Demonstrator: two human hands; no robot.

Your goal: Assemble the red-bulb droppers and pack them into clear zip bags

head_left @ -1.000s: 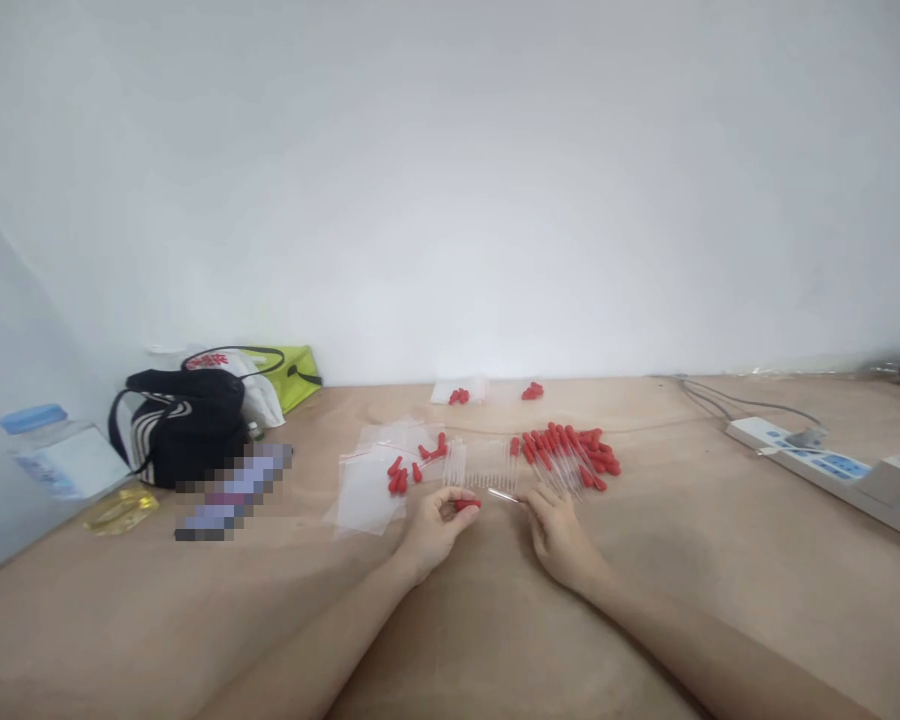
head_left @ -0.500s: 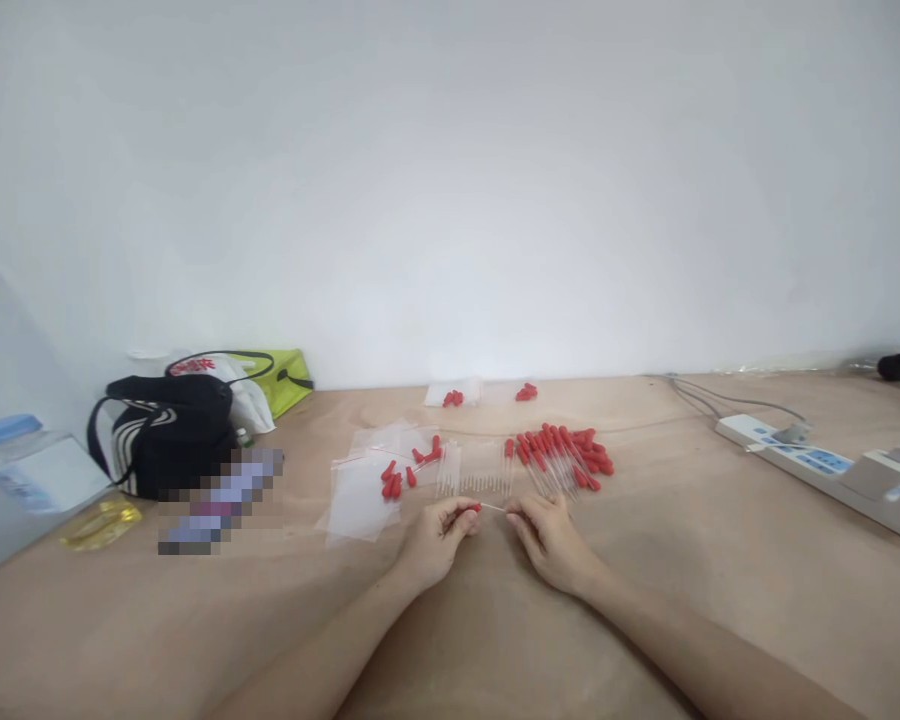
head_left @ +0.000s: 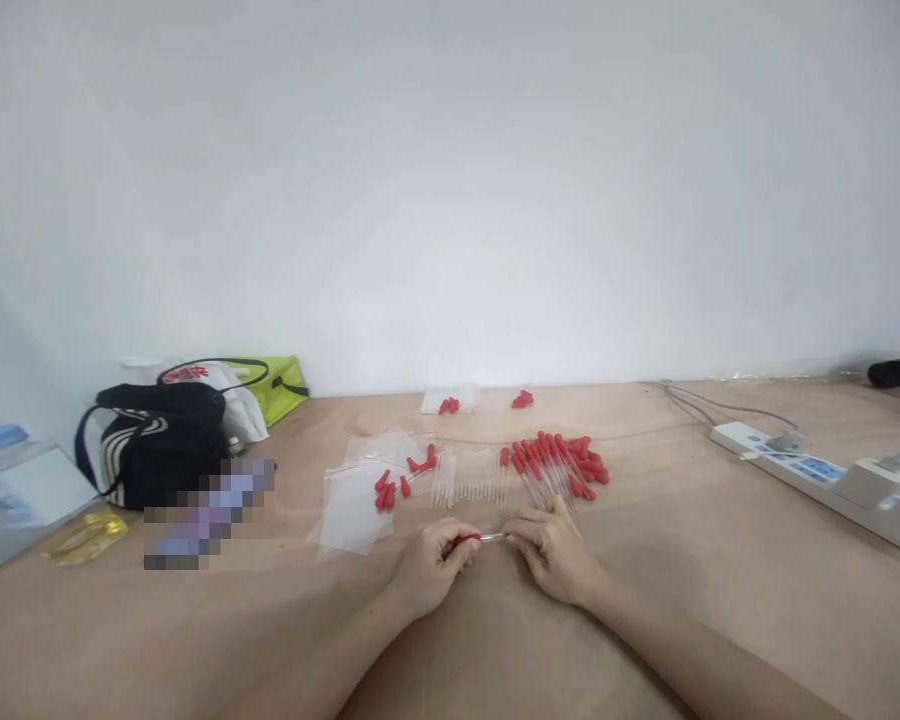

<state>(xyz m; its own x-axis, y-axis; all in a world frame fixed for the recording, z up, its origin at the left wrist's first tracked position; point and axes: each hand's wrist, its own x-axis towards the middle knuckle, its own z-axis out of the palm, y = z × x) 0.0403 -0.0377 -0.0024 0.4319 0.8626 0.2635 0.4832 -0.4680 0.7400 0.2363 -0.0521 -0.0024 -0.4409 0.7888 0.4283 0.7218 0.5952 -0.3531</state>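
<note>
Between finger and thumb, my left hand [head_left: 431,568] grips a red rubber dropper bulb [head_left: 470,540], partly hidden by the fingers. A clear glass dropper tube [head_left: 493,538] runs from the bulb's mouth to my right hand [head_left: 555,558], whose fingers are closed on its other end. Whether the tube sits inside the bulb is too small to tell. Just beyond the hands lies a row of bare glass tubes [head_left: 476,475]. To its right are several droppers with red bulbs [head_left: 546,452], heaped together. Loose red bulbs [head_left: 385,497] rest on clear plastic bags [head_left: 345,505] at the left.
Farther back, two small groups of red bulbs [head_left: 523,399] lie near the wall. A black bag [head_left: 169,440], a lime-green bag [head_left: 281,385] and a plastic container [head_left: 26,480] stand on the left. A white power strip [head_left: 787,465] with cables lies on the right.
Both hands have come slightly nearer to me, along with the bulb and tube. More of the tube shows between the hands. The whole view has shifted a little.
</note>
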